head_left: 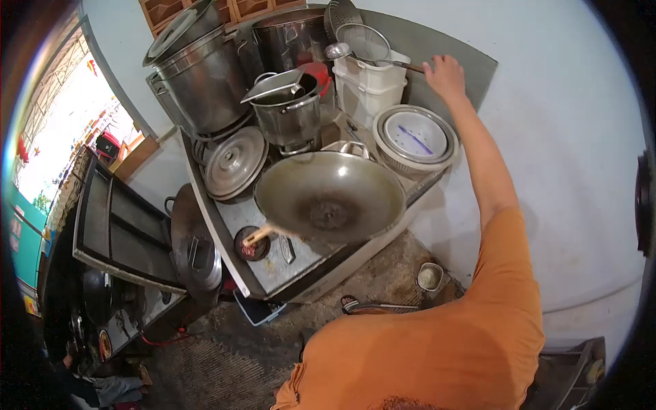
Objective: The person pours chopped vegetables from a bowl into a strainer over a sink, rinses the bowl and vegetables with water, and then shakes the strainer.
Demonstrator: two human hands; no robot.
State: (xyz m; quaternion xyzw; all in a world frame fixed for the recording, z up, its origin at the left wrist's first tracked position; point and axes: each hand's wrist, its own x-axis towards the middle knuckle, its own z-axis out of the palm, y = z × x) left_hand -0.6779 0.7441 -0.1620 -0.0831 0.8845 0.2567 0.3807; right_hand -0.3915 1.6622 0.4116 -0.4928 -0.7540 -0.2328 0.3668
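My right hand (pixel 446 77) reaches out at the upper right, with its fingers closed at the wooden handle end of a metal ladle (pixel 337 50). The ladle lies across the top of white plastic containers (pixel 370 87), its bowl toward the left. Behind it a round wire strainer (pixel 363 41) and a perforated skimmer (pixel 341 15) stand up. Below my hand is a stack of basins, the white bowl (pixel 404 126) inside holding a purple-handled item (pixel 415 139). A large wok (pixel 329 195) rests nearer, its wooden handle pointing left. My left hand is out of view.
Tall steel pots (pixel 205 82), a smaller pot (pixel 290 119) and a round lid (pixel 236 162) crowd the metal counter (pixel 256 277). A small dark dish (pixel 250 247) sits by the wok. At lower left, part of another person (pixel 113 391) shows beside a stove.
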